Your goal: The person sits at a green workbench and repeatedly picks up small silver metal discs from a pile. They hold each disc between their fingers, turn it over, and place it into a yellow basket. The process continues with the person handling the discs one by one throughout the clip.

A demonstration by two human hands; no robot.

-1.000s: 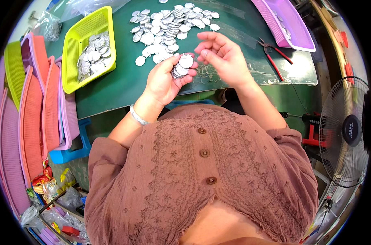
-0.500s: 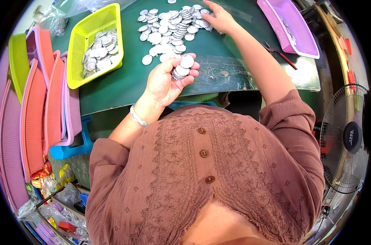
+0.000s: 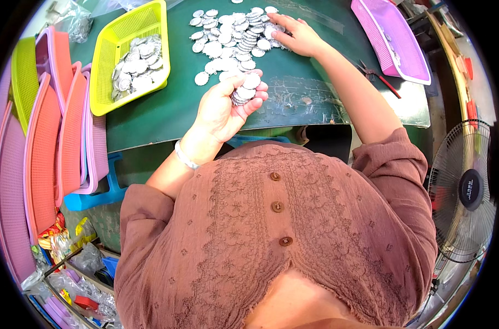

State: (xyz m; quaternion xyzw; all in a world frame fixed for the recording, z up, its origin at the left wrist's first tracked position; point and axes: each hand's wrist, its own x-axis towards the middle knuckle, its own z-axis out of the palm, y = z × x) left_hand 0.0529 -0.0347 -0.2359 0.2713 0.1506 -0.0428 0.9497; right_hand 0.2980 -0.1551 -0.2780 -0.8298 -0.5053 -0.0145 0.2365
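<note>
A spread pile of round silver metal discs with scalloped rims (image 3: 235, 38) lies on the green table, stacked in overlapping rows toward its right side. My left hand (image 3: 219, 107) is at the near side of the pile, palm up, fingers curled around a small stack of the same discs (image 3: 246, 89). My right hand (image 3: 301, 37) reaches to the right edge of the pile, fingers stretched out and thumb apart, tips at the outer discs. No disc shows in its grasp. Left of the pile, a yellow-green basket (image 3: 100, 66) holds many more discs.
A purple basket (image 3: 392, 41) with a few pieces inside stands at the far right. Red-handled pliers (image 3: 389, 85) lie beside it on the table (image 3: 205, 118). Nested coloured baskets (image 3: 46, 159) stand at my left; a fan (image 3: 460, 189) is at my right.
My right hand has come slightly nearer, its fingers now lower along the pile's right edge. My left hand keeps its discs. The whole view has shifted a little.
</note>
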